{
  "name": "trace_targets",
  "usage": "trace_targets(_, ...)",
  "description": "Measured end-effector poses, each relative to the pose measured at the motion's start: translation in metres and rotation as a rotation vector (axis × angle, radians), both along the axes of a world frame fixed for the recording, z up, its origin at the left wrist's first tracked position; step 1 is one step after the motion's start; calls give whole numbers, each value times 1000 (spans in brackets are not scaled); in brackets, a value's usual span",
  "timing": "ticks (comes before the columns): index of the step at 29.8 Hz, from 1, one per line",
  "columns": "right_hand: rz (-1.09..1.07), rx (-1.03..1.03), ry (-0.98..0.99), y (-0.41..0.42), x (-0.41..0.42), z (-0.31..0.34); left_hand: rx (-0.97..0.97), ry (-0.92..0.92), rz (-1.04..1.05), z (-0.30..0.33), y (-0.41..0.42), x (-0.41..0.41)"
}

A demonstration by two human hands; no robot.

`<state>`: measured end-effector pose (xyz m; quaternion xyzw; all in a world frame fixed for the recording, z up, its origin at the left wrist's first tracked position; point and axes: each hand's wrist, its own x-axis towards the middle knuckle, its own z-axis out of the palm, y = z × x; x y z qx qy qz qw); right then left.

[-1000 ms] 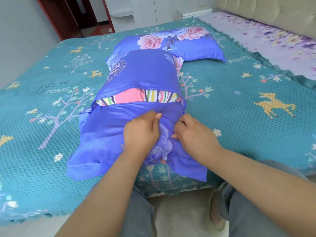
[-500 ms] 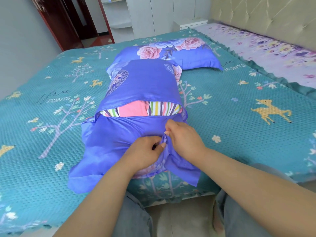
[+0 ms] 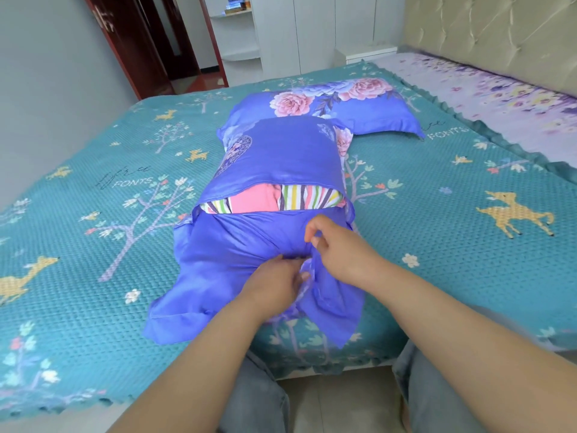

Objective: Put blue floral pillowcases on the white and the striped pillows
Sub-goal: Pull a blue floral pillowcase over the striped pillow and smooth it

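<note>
Hands pinch pillowcase flap: left hand, right hand.
Striped pillow just beyond; 2nd cased pillow farther up bed.

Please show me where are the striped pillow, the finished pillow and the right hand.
striped pillow (image 3: pixel 307 196), head view, on its uncovered stripes
finished pillow (image 3: pixel 374 115), head view, on its blue cover
right hand (image 3: pixel 340 248), head view, on its back

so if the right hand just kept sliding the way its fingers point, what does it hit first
Probably the exposed band of the striped pillow. The right hand pinches the blue pillowcase with fingers aimed up and left toward that opening; depth is hard to judge, so it might bunch fabric first.
</note>
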<state>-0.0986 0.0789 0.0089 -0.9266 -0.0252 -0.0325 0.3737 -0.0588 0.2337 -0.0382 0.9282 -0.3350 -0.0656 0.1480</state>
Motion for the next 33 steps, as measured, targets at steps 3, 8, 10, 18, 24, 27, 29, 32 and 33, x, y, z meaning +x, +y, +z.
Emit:
trace_targets(3, -68, -11, -116, -8, 11, -1, -458, 108, 195, 11, 9, 4)
trace_targets(8, -384, 32, -53, -16, 25, -20, -517, -158, 526, 22, -3, -10)
trace_targets(10, -442, 332, 190, -20, 29, -32, -406, -387, 449, 23, 0, -8)
trace_targets(18, 14, 793, 254, -37, 18, -29, -319, -125, 1026, 31, 76, 12)
trace_targets(24, -183, 444, -306, -73, 30, 4, -700, 81, 696, 25, 71, -3)
trace_targets(27, -650, -98, -335, -107, 34, 2, -607, 81, 294, 17, 40, -17)
trace_targets(29, -568, -122, -401, -88, 26, -2, -641, -23, 211, 13, 26, -18)
trace_targets(32, -122, -77, -388, -29, 2, -13, -667, -91, 373, 11, 21, -17)
trace_targets(33, -46, -107, -372, -12, -5, -18, -633, -77, 471, 11, 24, -17)
